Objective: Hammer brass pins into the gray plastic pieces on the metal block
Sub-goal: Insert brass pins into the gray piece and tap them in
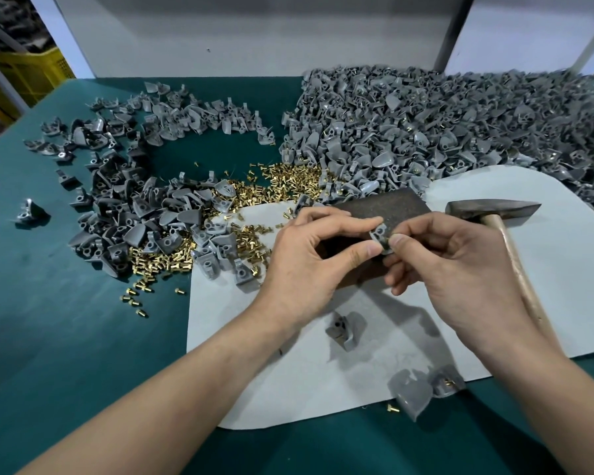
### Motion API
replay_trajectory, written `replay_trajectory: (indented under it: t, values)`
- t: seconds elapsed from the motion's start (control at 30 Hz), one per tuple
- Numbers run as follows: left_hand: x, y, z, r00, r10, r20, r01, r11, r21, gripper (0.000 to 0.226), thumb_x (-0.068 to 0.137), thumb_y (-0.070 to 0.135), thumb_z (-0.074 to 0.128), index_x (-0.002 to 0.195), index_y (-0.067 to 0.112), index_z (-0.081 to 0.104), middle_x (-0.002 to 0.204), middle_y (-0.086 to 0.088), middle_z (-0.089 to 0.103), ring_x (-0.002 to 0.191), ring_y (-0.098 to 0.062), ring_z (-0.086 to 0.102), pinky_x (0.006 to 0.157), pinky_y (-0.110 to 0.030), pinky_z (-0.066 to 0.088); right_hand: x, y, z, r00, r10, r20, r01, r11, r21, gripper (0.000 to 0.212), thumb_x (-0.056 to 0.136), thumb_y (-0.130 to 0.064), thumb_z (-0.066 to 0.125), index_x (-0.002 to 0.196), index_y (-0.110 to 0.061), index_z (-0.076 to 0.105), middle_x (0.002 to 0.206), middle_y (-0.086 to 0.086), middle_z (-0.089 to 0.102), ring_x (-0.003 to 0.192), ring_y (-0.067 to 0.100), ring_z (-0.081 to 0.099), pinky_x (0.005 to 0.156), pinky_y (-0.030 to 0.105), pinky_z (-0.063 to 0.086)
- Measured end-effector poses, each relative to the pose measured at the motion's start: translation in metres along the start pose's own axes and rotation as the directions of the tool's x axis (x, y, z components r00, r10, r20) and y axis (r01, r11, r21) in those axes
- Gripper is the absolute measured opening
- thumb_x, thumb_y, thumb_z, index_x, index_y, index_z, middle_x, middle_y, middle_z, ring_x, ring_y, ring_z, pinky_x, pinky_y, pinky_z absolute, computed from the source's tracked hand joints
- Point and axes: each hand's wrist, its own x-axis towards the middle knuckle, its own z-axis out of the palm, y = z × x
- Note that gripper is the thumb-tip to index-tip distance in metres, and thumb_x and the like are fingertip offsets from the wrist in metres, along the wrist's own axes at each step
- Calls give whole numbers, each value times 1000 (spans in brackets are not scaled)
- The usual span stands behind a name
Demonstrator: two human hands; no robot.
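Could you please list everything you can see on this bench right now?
Table: one, green, underneath everything.
White sheet: one, on the table, near side.
Metal block: one, dark, on the sheet.
Hammer: one, wooden handle, right of the block.
Plastic pieces: many, gray, heaped left and back right.
Brass pins: many, gold, scattered beside the left heap.
Held piece: one, gray, over the block.
Left hand, right hand: both pinch the held piece.

the tabletop [66,337] is teal, with a pale grey mat [563,286] on it. the plastic pieces [426,125] are grey, the pins [288,180] shiny brass-gold. the metal block [388,204] is dark rusty brown.
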Motion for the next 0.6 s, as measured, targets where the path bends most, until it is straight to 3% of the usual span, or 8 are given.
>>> replay_trajectory:
  t: [0.1, 0.27, 0.6]
  values:
    - [0, 0, 0, 1000, -6, 1, 6, 1000, -2, 28, 72, 26, 79, 91, 45, 73, 107, 1, 64, 111, -2, 53, 103, -33, 43, 0, 0, 0, 1000, -27, -3, 27, 998, -48, 18, 84, 0, 65, 71, -13, 65, 55, 6, 65, 42, 18, 60, 43, 25, 49]
    - [-1, 0, 1, 1000, -6, 1, 6, 1000, -3, 25, 69, 33, 77, 91, 45, 74, 107, 3, 63, 111, -2, 53, 104, -35, 43, -1, 0, -1, 998, -61, -2, 60, 990, -125, 17, 84, -3, 66, 73, -15, 65, 55, 5, 66, 42, 18, 61, 43, 25, 50]
    - [0, -2, 0, 1000, 4, -1, -4, 1000, 8, 26, 67, 39, 75, 92, 47, 73, 106, 7, 62, 110, -2, 53, 103, -33, 43, 0, 1, -1, 998, -56, 14, 57, 995, -76, 16, 84, -2, 66, 73, -13, 66, 55, 6, 65, 43, 17, 61, 43, 23, 49]
